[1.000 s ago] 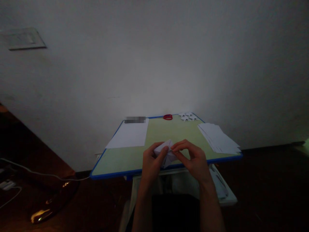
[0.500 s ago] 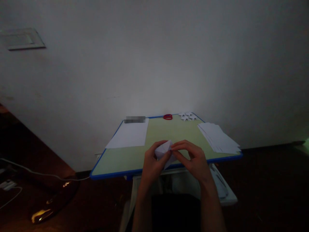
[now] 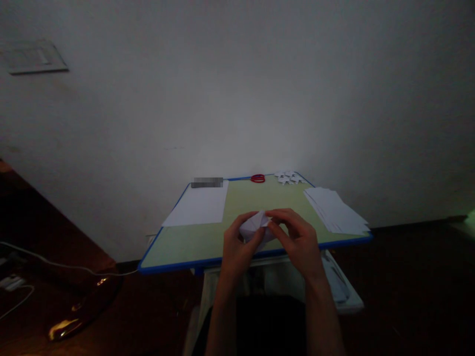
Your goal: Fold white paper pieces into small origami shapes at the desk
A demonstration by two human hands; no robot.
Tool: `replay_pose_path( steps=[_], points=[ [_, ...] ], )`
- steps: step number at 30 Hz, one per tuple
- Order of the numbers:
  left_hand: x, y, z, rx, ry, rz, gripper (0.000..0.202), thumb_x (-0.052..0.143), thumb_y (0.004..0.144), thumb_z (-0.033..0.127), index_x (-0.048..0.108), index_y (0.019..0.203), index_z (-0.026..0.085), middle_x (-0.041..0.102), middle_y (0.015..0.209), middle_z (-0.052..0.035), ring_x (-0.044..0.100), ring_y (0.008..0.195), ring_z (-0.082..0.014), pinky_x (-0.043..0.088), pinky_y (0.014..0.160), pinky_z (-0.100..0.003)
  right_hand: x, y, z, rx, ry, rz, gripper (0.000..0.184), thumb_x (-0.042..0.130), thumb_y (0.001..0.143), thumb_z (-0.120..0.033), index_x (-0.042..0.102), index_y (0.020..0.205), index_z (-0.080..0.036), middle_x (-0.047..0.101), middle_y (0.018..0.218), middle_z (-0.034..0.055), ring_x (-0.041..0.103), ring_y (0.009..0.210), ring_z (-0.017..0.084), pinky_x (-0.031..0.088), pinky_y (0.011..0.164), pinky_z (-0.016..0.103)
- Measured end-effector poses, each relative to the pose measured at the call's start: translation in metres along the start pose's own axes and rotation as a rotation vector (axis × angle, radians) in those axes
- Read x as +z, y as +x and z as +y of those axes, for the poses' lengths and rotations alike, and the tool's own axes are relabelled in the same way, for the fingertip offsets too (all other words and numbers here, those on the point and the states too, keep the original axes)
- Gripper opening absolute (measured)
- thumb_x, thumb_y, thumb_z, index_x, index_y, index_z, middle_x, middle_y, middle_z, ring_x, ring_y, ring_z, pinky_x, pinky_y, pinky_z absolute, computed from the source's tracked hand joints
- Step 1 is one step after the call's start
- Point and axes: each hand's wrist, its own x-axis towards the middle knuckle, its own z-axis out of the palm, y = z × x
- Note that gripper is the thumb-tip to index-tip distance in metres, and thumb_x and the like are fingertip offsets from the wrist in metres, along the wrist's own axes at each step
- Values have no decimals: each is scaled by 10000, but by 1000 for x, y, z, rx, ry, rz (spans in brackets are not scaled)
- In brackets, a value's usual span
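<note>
A small folded piece of white paper [image 3: 254, 226] is held above the near edge of a green desk with a blue rim [image 3: 178, 267]. My left hand [image 3: 236, 247] grips its left side with curled fingers. My right hand [image 3: 295, 242] pinches the paper's top right corner between thumb and fingers. Part of the paper is hidden behind both hands.
A white sheet [image 3: 198, 207] lies on the desk's left side and a stack of white sheets [image 3: 336, 211] on the right. A red ring-shaped item [image 3: 258, 178] and several small folded paper pieces [image 3: 289, 178] sit at the far edge by the wall. White cables [image 3: 55, 267] run over the dark floor, left.
Both hands have shifted slightly up and away over the desk with the paper. My right fingers have closed in on the paper's top corner.
</note>
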Motion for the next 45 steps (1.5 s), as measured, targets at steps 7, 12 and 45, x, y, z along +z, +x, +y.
replay_pose_path(
  steps=[7,12,45],
  points=[
    [1,0,4,-18,-76,10,374,826,778,302,738,1121,178,784,1052,-64,717,941,-216,550,816,-272,6,3,-8,-80,-53,20,267,599,975,-131,744,1115,-307,694,1061,21,655,989,183,517,835,320],
    [-2,1,2,-115,-173,-34,353,790,826,396,736,1096,175,798,971,-64,726,813,-198,547,698,-252,0,1,-10,-133,-118,-27,333,589,983,-140,684,1250,-314,663,1092,29,646,974,186,519,860,336],
    [0,-2,-11,-303,-380,-235,334,865,766,381,801,979,132,788,899,-74,689,754,-181,506,692,-251,-3,-1,2,131,139,51,135,748,874,-217,761,1004,-251,707,989,27,678,917,189,558,829,322]
  ],
)
